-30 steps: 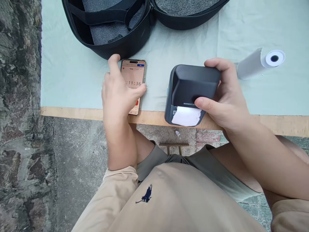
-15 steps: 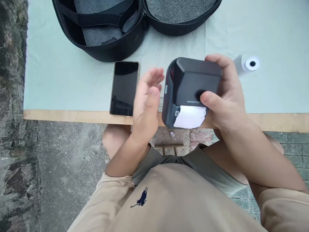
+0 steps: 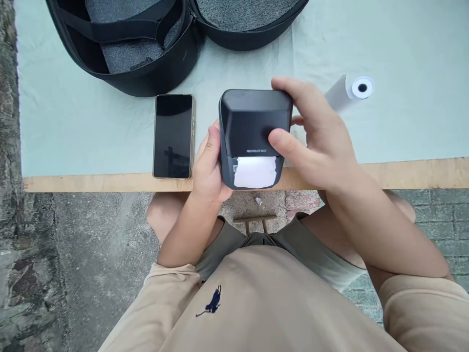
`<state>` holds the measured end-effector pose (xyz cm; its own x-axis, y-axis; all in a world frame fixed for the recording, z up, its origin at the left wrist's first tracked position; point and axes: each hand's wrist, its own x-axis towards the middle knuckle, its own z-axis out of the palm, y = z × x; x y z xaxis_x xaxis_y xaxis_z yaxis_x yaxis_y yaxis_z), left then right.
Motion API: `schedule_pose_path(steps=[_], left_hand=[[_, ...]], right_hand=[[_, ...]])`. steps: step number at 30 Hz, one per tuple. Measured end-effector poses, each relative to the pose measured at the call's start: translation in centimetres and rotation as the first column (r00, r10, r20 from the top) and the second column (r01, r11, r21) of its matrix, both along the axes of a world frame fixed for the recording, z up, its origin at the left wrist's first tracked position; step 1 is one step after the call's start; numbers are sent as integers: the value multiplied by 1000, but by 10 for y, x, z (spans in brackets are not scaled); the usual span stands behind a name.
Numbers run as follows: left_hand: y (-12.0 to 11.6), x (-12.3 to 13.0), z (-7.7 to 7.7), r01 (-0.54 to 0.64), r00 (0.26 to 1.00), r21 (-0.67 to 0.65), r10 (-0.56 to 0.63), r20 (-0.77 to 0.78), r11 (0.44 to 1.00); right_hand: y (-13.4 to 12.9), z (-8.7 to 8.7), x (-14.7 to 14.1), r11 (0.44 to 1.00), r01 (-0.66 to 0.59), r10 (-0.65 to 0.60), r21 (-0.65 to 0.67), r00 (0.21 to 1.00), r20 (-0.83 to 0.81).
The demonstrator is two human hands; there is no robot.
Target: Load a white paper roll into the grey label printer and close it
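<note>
A dark label printer (image 3: 258, 124) marked NIIMBOT is held over the table's front edge. A strip of white paper (image 3: 255, 172) with ragged sides sticks out of its slot. My left hand (image 3: 208, 171) grips the printer's left side, thumb along the edge and the other fingers mostly hidden beneath. On the opposite side, my right hand (image 3: 318, 137) has its thumb on the printer's front face and its index finger at the top right corner. Left of the printer lies a phone (image 3: 173, 137) with a dark screen.
An unzipped black case (image 3: 146, 73) with grey foam lining and a strap lies at the back left. A white paper roll (image 3: 348, 91), partly unwound, rests on the pale cloth (image 3: 414, 112) to the right. The table's wooden edge (image 3: 91, 183) runs above my knees.
My left hand was open beside the printer and has closed on its left side. The printer is turned straighter, and my right hand's grip looks looser. The view has shifted slightly.
</note>
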<state>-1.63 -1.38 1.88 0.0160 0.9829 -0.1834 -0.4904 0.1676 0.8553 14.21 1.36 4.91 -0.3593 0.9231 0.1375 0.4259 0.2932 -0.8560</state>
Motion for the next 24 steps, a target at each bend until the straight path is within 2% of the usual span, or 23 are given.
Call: schedule_pose_path(steps=[4, 13, 17, 20, 22, 23, 24], left_hand=[[-1, -4, -1, 3, 1000, -20, -3, -7, 1000], [2, -3, -5, 39, 992, -25, -36, 124, 999], [1, -3, -3, 42, 992, -5, -41, 119, 999], [-1, -3, -4, 60, 993, 24, -62, 100, 998], [-1, -3, -6, 102, 992, 8, -102, 75, 995], [-2, -3, -6, 116, 991, -11, -116, 61, 993], [-2, -3, -6, 124, 991, -30, -122, 51, 992]], right_hand=[[-2, -1, 6, 995, -96, 96, -13, 995, 7], [1, 0, 14, 991, -128, 130, -30, 989, 66], [-1, 16, 10, 997, -70, 66, 28, 993, 102], [-2, 39, 5, 981, 123, -144, 150, 980, 137], [0, 52, 2, 960, 279, -278, 4, 952, 126], [2, 56, 1, 935, 309, -297, -176, 950, 93], [5, 58, 0, 887, 220, -238, -405, 971, 7]])
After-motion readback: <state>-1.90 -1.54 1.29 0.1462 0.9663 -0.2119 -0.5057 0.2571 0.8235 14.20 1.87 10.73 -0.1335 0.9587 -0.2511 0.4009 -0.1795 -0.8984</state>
